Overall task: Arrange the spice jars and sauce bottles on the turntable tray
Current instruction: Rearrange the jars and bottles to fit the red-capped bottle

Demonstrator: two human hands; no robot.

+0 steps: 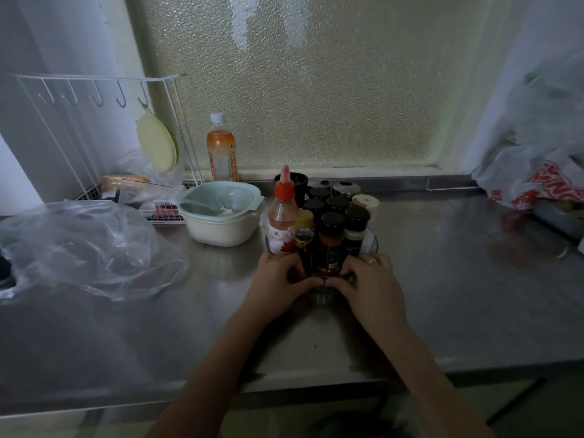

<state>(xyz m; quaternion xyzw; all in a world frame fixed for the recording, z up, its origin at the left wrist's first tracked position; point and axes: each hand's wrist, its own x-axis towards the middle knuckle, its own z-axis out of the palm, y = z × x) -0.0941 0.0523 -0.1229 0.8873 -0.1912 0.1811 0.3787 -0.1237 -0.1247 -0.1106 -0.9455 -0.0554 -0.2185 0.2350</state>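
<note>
On turntable tray (pixel 373 241): one red-capped sauce bottle (pixel 282 216), about ten jars (pixel 331 229).

Red nozzle cap on a clear sauce bottle (pixel 282 216), black lids on the spice jars (pixel 331 220). Pale green strainer (pixel 221 197) over a cream bowl (pixel 221 230). Pebbled window glass (pixel 316 83), red-printed white bag (pixel 537 181).

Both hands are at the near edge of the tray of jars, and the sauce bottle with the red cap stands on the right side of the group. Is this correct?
Not quite. In the head view the sauce bottle with the red cap stands on the left side of the group, not the right. The rest holds: the left hand and the right hand are both at the near edge of the tray of jars.
</note>
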